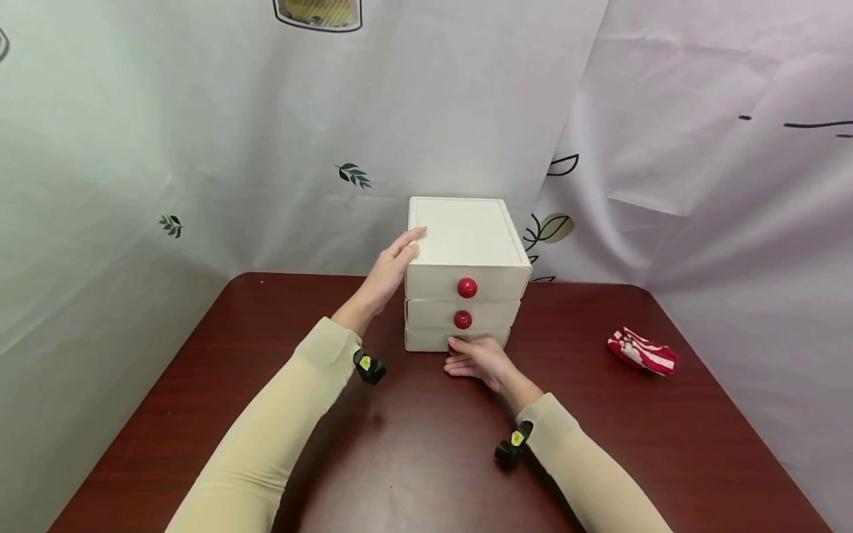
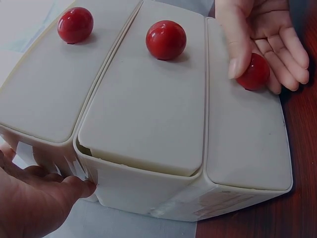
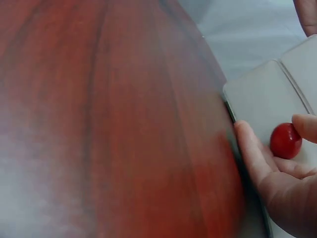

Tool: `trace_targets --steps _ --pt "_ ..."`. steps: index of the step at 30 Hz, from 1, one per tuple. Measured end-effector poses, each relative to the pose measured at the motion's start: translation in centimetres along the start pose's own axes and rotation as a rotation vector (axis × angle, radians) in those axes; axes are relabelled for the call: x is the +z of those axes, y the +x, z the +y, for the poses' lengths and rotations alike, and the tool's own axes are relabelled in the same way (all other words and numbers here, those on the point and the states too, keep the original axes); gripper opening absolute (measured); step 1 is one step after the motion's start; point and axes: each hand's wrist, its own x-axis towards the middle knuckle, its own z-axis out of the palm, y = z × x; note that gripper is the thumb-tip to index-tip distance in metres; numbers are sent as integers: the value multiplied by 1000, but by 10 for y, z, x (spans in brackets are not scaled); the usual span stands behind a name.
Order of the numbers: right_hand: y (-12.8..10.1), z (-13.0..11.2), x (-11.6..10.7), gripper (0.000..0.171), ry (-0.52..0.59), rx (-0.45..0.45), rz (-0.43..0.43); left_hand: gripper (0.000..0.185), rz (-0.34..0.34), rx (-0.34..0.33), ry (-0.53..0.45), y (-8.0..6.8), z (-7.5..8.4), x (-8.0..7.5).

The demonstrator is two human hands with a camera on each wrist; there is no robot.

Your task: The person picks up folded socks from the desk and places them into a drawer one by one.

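A white three-drawer box (image 1: 466, 237) stands at the back middle of the dark red table (image 1: 413, 451), all its drawers closed. My left hand (image 1: 393, 263) lies with straight fingers against the box's upper left edge; its thumb (image 2: 79, 187) presses the side wall. My right hand (image 1: 476, 357) is at the bottom drawer, thumb and fingers pinching its red knob (image 2: 257, 74), seen also in the right wrist view as the red knob (image 3: 286, 140). The head view hides that knob behind the hand. The top knob (image 1: 467, 287) and middle knob (image 1: 463, 320) are untouched.
A crumpled red-and-white striped cloth (image 1: 641, 350) lies on the table to the right of the box. White printed curtains (image 1: 200, 148) hang close behind and on both sides. Bare tabletop stretches in front of the box and to its left.
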Motion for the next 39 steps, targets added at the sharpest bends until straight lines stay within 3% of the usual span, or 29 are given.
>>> trace_targets --steps 5,20,29,39 --pt "-3 4 2 47 5 -11 27 44 -4 4 15 1 0 0" --pt "-57 18 4 48 -162 -41 -112 44 1 22 2 0 -3 -2" --pt "-93 28 8 44 -156 -25 -141 44 -22 13 3 1 -3 -2" --pt "-108 42 11 42 -163 -26 -141 44 -11 6 3 0 -5 -1"
